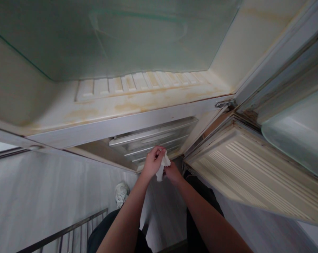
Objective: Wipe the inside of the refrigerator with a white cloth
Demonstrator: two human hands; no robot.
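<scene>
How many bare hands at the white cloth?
2. The left hand pinches the upper part of the white cloth; the right hand is at its lower right, fingers partly hidden. No other hands show.

Left hand [153, 162] and right hand [172, 172] are gripping a crumpled white cloth [165, 161]. Lower door [253, 172] is standing open; glass shelf [148, 49] is sitting above.

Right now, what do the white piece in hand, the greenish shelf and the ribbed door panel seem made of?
White piece: matte cloth or perhaps paper, by its creases.
Greenish shelf: probably smooth glass, being translucent and green-edged.
Ribbed door panel: likely satin plastic, by its cream ridges.
</scene>
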